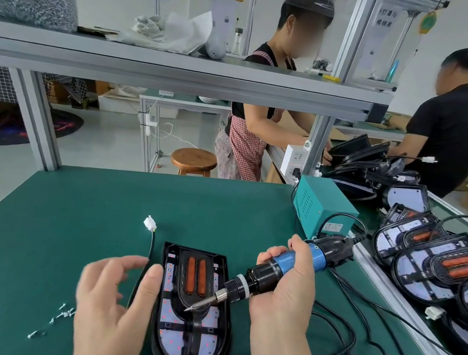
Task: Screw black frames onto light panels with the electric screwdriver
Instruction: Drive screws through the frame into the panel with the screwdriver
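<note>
On the green table (98, 207), loose screws (60, 315) lie left. My left hand (109, 304) hovers, fingers spread, beside the central light panel (169, 344) and its black frame (195, 333). My right hand (283, 291) grips the electric screwdriver (261, 276). More panels (435, 263) are stacked on the right.

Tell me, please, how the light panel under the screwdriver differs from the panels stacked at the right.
The light panel lies alone, flat on the green mat; the stacked panels overlap one another, tilted. The tip of the electric screwdriver hangs over the light panel; no tool is at the stacked panels. Both show black frames, orange strips and white boards.
</note>
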